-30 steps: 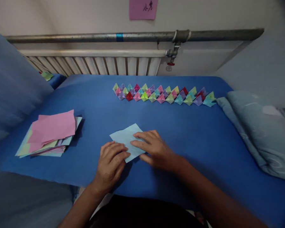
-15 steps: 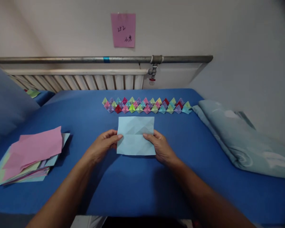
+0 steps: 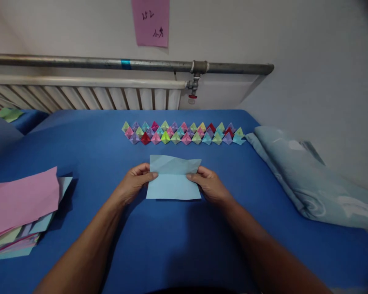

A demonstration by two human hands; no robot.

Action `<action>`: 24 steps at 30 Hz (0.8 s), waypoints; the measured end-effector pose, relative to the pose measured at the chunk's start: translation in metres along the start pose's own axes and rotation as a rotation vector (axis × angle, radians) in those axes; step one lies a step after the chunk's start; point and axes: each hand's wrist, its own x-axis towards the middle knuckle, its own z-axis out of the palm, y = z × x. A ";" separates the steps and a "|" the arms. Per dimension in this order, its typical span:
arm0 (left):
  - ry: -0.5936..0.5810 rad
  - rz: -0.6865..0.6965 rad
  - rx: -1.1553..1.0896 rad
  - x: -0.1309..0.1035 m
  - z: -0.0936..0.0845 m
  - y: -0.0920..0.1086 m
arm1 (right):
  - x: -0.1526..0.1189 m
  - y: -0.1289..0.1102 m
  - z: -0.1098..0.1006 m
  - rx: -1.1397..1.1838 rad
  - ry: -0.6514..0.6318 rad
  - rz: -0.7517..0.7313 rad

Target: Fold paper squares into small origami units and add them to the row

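Observation:
A light blue sheet of paper point(image 3: 174, 187) is held up between my two hands, with creases across it and a bend along its middle. My left hand point(image 3: 135, 181) pinches the left edge, thumb on the near face and fingers behind. On the right edge, my right hand point(image 3: 211, 185) grips the same way. Beyond the sheet stand several small folded paper pieces point(image 3: 176, 138) in many colours, set in close rows. The fingers behind the paper are partly hidden.
A stack of coloured paper point(image 3: 21, 200), pink on top, lies at the left on the blue table cover point(image 3: 159, 245). A folded pale green cloth point(image 3: 306, 179) rests at the right. Behind are a radiator point(image 3: 95, 98), a metal pipe point(image 3: 79, 62) and a pink note point(image 3: 151, 22) on the wall.
The blue sheet was nearly flat and now bends along its middle crease, its upper half tilting. Both hands keep their hold. The camera view has shifted, so the paper stack appears farther left.

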 end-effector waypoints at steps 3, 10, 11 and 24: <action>0.025 -0.033 -0.050 0.002 -0.002 -0.003 | 0.004 0.002 0.000 0.036 0.000 0.016; 0.062 -0.027 -0.161 0.002 -0.004 0.003 | 0.005 -0.003 -0.002 0.135 -0.083 0.045; 0.048 -0.013 -0.180 0.001 -0.005 0.004 | 0.004 -0.005 -0.002 0.158 -0.112 0.037; 0.137 0.060 -0.102 0.004 -0.001 -0.002 | 0.010 0.005 -0.001 -0.149 0.089 -0.067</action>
